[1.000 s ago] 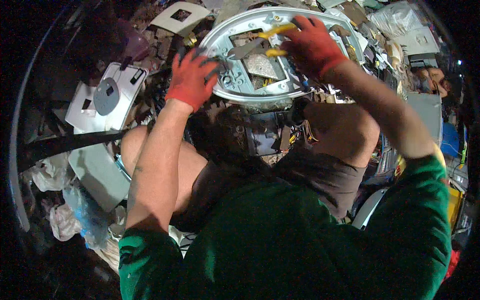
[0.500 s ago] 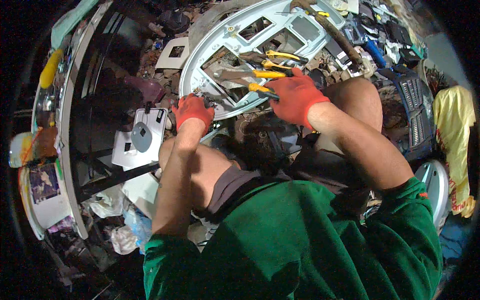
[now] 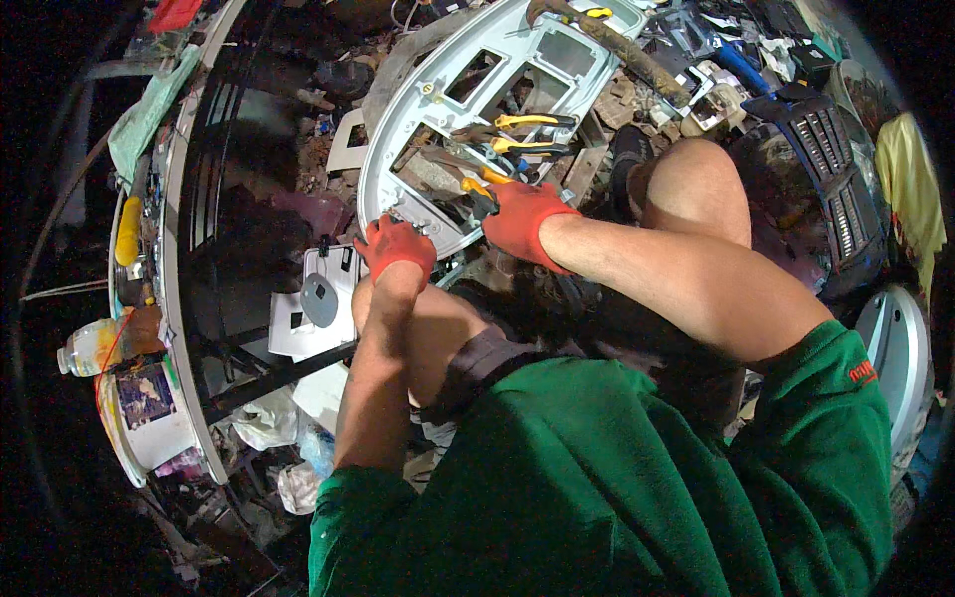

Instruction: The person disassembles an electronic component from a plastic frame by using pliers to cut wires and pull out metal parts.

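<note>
Both my hands wear red gloves. My right hand (image 3: 529, 225) is closed round a yellow-and-black-handled tool (image 3: 479, 189); its working end is unclear. The hand is at the near right rim of a big pale, curved plastic panel (image 3: 376, 179) with square cut-outs. My left hand (image 3: 398, 253) has its fingers bent over the panel's near left edge, beside small metallic bits. What it grips there is hidden. Just beyond my right hand, two pliers-like tools, one with a yellow handle (image 3: 535, 121), lie across the panel. A wooden-handled hammer (image 3: 629, 52) rests over its far right side.
A white plate with a grey oval piece (image 3: 319, 299) lies left of my knee. A long dark frame (image 3: 195, 199) runs along the left. Dark slotted casings (image 3: 834, 189) and a yellow bag (image 3: 910, 179) are at the right. Mixed scrap covers the ground beyond.
My right hand has moved left and slightly nearer with the yellow-and-black-handled tool, toward my left hand. My left hand remains at the panel's edge. The whole view has shifted a little.
</note>
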A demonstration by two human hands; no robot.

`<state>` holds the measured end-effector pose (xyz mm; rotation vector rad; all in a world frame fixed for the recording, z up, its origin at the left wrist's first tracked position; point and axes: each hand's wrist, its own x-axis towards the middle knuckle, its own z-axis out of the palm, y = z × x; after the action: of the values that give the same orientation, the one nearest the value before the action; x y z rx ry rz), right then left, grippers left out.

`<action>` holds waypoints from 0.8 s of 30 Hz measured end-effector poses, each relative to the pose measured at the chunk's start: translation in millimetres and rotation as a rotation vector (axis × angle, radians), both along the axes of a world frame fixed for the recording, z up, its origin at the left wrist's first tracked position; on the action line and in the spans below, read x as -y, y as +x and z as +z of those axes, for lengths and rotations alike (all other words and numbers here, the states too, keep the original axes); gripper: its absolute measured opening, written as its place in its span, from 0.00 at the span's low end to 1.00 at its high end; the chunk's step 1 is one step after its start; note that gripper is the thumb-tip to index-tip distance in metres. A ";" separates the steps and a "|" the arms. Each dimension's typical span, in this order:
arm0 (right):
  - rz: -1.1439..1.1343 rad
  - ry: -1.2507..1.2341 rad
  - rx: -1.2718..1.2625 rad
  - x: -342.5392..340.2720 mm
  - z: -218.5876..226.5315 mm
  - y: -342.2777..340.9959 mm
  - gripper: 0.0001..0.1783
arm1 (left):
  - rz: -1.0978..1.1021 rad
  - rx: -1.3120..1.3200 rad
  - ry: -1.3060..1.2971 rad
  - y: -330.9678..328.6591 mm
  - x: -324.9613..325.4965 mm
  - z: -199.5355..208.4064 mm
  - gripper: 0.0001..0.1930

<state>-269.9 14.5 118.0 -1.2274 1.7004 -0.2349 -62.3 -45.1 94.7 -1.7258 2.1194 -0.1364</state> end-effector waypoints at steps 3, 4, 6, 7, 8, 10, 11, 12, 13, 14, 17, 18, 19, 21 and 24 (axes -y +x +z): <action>-0.011 0.000 0.017 2.6 1.3 -1.9 0.35 | 0.045 0.005 0.007 -2.6 -0.8 -0.7 0.20; -0.014 -0.041 0.008 2.9 -1.6 0.0 0.34 | 0.068 -0.002 -0.001 -2.8 -0.7 -1.9 0.20; -0.014 -0.082 -0.011 2.5 -4.1 3.5 0.33 | 0.120 -0.035 0.009 -3.2 0.0 -3.7 0.20; -0.012 -0.082 -0.020 2.2 -3.6 5.3 0.33 | 0.149 -0.052 0.013 -3.2 0.3 -4.4 0.20; -0.009 -0.082 -0.031 2.2 -3.2 7.2 0.33 | 0.165 -0.065 0.016 -4.0 0.2 -6.1 0.20; 0.091 -0.102 -0.098 10.0 -15.6 4.5 0.32 | 0.183 -0.104 0.020 -12.3 5.1 -10.0 0.20; 0.140 -0.112 -0.134 14.1 -22.2 2.6 0.31 | 0.154 -0.139 0.040 -11.5 8.4 -7.9 0.21; 0.207 -0.131 -0.149 14.9 -18.5 12.1 0.32 | 0.093 -0.187 0.036 21.0 16.4 -18.7 0.21; 0.281 -0.159 -0.161 15.6 -6.5 22.7 0.32 | 0.039 -0.230 0.023 72.2 30.0 -36.1 0.21; 0.348 -0.173 -0.186 15.9 0.2 28.2 0.32 | -0.023 -0.287 0.023 105.5 35.5 -49.5 0.21; 0.504 -0.308 -0.370 14.5 4.7 2.1 0.26 | -0.151 -0.620 0.053 86.2 16.8 -39.5 0.30; 0.498 -0.412 -0.418 9.6 8.3 1.9 0.24 | -0.234 -0.631 -0.018 93.6 5.4 -37.7 0.34; 0.499 -0.512 -0.468 1.9 8.6 1.0 0.22 | -0.232 -0.635 -0.054 103.1 -1.6 -42.4 0.40; 0.550 -0.661 -0.572 -5.0 10.7 5.1 0.19 | -0.185 -0.788 -0.086 120.6 -13.3 -49.6 0.53; 0.695 -0.723 -0.732 -4.0 18.1 18.2 0.18 | -0.003 -0.769 -0.024 117.0 -17.0 -35.3 0.55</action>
<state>-251.7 18.5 136.0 -2.6046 1.6800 0.0551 54.7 -28.1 59.5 -1.9965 2.6262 0.5979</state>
